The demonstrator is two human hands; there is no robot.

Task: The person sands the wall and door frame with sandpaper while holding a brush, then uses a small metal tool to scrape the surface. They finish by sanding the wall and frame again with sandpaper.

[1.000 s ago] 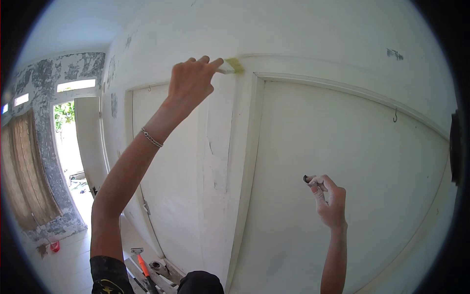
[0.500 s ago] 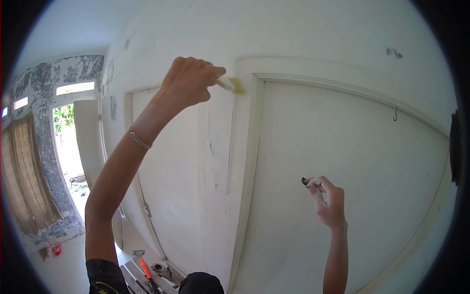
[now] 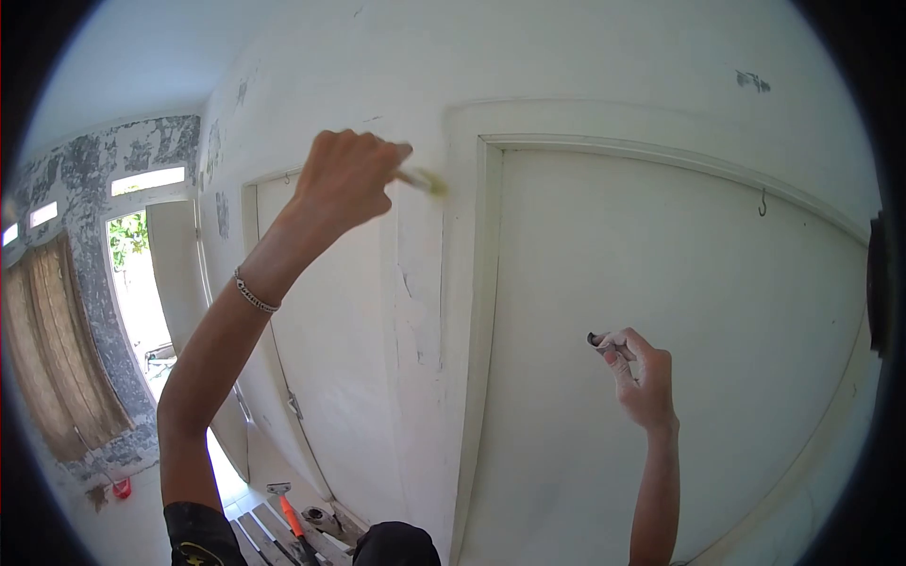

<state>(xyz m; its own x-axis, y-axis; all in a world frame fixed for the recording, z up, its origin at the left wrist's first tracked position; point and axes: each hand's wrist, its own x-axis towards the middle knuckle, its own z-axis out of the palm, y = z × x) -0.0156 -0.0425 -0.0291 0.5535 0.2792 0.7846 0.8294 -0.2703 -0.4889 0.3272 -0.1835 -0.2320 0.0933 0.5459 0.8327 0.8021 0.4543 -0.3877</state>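
My left hand (image 3: 349, 179) is raised high and closed round a paintbrush (image 3: 425, 180). The brush's pale yellowish bristles, a little smeared by motion, point right at the wall strip beside the door frame (image 3: 488, 236). A chain bracelet (image 3: 253, 291) circles my left wrist. In front of the white door (image 3: 679, 274), my right hand (image 3: 644, 377) is pinched, its thumb and fingers coated in white. From that pinch sticks out a small dark-ended piece (image 3: 594, 340); I cannot tell what it is.
Below stands a slatted surface (image 3: 260, 528) with an orange-handled scraper (image 3: 293, 514) and a roll (image 3: 322, 519) on it. A hook (image 3: 763, 202) hangs from the door's top frame. Far left are a brown curtain (image 3: 61, 340), an open doorway (image 3: 132, 283) and a red object (image 3: 122, 488) on the floor.
My left hand and the brush have moved down and slightly left along the wall. My right hand has shifted a little to the right, its pinch unchanged. The view has tilted slightly.
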